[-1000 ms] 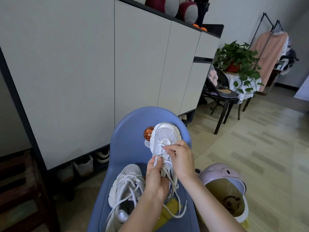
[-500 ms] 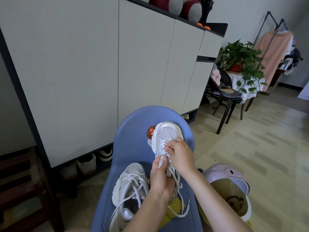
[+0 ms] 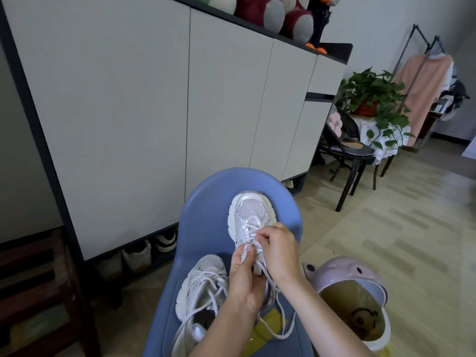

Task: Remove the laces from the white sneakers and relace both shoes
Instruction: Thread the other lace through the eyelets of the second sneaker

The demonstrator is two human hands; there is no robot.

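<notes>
White sneaker (image 3: 251,217) midfoot behind hands (image 3: 260,258)

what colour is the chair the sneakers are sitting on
Blue. The chair shows best in the head view, with both white sneakers on its seat.

right hand (image 3: 279,251) has slid down the sneaker (image 3: 251,222) toward the left hand (image 3: 244,276).

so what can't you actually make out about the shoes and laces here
- Head view: the heel half of the raised sneaker is covered by the left hand and right hand.
- Head view: which eyelet the lace is being worked through is hidden under the fingertips; each grip is unclear.
- Head view: the second sneaker has its heel end hidden behind the left forearm and near the bottom edge.
- Head view: the shoes under the cabinet are too dark to identify.
</notes>
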